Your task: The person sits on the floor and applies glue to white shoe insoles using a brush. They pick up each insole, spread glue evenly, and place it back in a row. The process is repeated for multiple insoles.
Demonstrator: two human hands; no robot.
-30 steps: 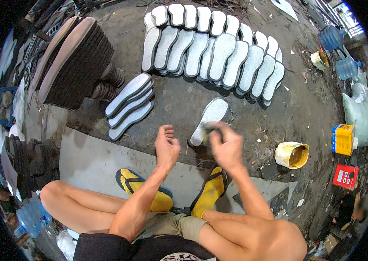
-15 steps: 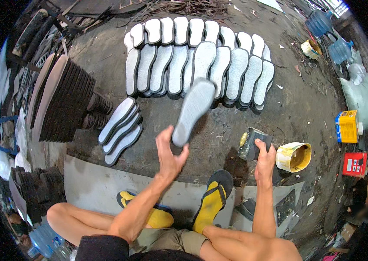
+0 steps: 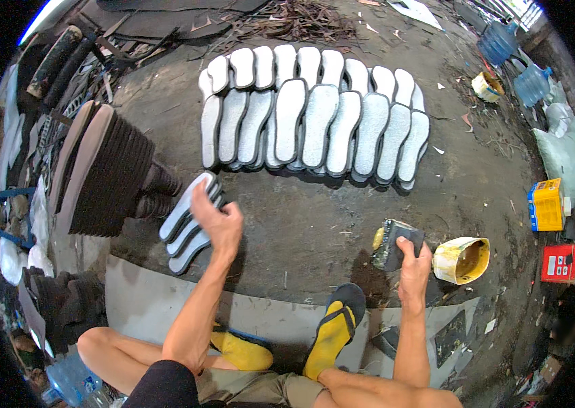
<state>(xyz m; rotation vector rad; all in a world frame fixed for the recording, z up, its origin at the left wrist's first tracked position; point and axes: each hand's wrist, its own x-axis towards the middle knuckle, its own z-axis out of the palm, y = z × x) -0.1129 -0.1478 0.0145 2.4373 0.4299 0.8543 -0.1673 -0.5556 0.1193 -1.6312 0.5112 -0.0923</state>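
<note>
My left hand (image 3: 218, 228) is over a small fanned-out group of grey-topped shoe soles (image 3: 177, 216) on the ground at left. Its thumb stands apart from the fingers, which overlap the uppermost sole; whether they touch it I cannot tell. In my right hand (image 3: 412, 268) is a dark, flat glue spreader (image 3: 391, 253) with a rough edge and a yellow smear at its left side. A pale tub (image 3: 440, 264) stained with yellow glue lies tilted just right of that hand. Further off, many pale-topped soles (image 3: 289, 122) lie overlapping in two rows.
A tall stack of dark soles (image 3: 107, 180) leans at the left. At the right are a yellow can (image 3: 547, 205), a red box (image 3: 559, 264), a pale sack (image 3: 566, 160) and blue water jugs (image 3: 498, 39). A grey sheet (image 3: 138, 292) lies under my feet.
My left hand has let go of the sole it held, now among the near row, and has moved left to the small group. My right hand keeps the spreader near the tub.
</note>
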